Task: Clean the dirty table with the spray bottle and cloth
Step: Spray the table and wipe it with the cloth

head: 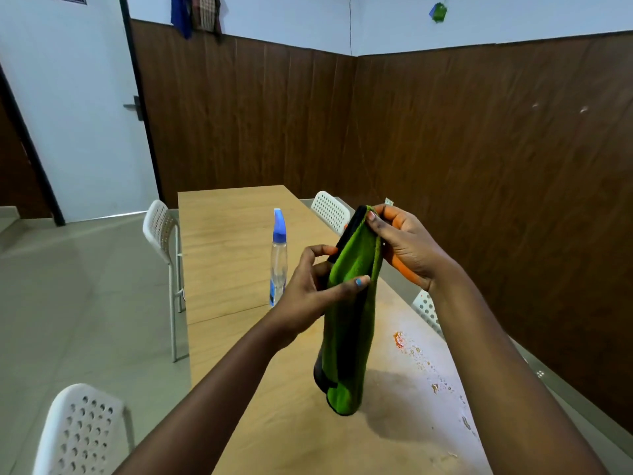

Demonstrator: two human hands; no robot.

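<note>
A green cloth (349,323) with a black edge hangs folded above the wooden table (236,241). My right hand (404,248) pinches its top corner. My left hand (315,293) holds it lower down, thumb across the green side and fingers curled at the black edge. A clear spray bottle (278,262) with a blue nozzle stands upright on the table, just left of my left hand and apart from it. Orange-red stains and wet droplets (411,351) lie on the table's right side, below and right of the cloth.
White perforated chairs stand around the table: one at the left (161,231), one at the near left (78,430), one at the far right (330,209) and one by my right forearm (424,306). A brown panelled wall runs close along the right. A white door is at the back left.
</note>
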